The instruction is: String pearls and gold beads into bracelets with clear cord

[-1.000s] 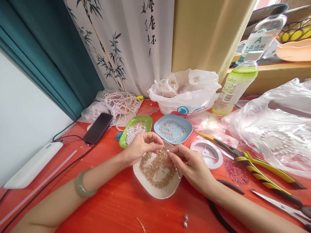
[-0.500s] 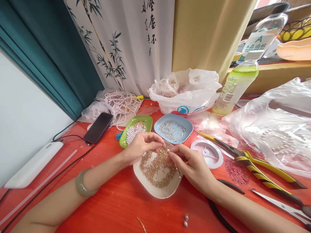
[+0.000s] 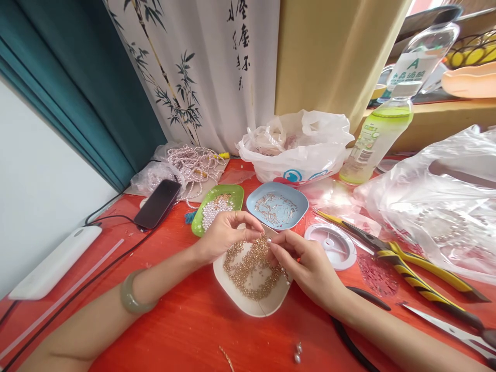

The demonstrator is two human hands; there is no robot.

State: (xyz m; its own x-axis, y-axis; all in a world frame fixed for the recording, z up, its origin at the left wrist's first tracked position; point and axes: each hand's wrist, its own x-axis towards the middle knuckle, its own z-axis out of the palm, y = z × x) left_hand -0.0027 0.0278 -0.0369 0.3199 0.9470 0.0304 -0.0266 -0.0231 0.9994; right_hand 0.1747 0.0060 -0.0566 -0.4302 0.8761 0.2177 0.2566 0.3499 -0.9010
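Note:
Small gold beads fill much of a cream dish [image 3: 227,276] on the red table. Over its upper left side is my left hand [image 3: 228,233], thumb and forefinger pinched on something too small to make out. My right hand [image 3: 300,254] is closed at the dish's right side, its fingertips on a white bead [image 3: 269,240]. A short string of pale beads [image 3: 285,276] hangs below the right fingers. Behind the hands stand a green dish [image 3: 199,219] of white and gold beads and a blue dish [image 3: 256,194] of thin metal pins.
A phone [image 3: 158,204] and bead strands [image 3: 194,163] lie at left. Behind are a plastic bag [image 3: 298,155] and a bottle [image 3: 377,137]. To the right are a white spool [image 3: 346,253], yellow-black pliers [image 3: 411,274], scissors [image 3: 445,326] and another bag [image 3: 437,191]. Two pearls [image 3: 297,353] lie in front.

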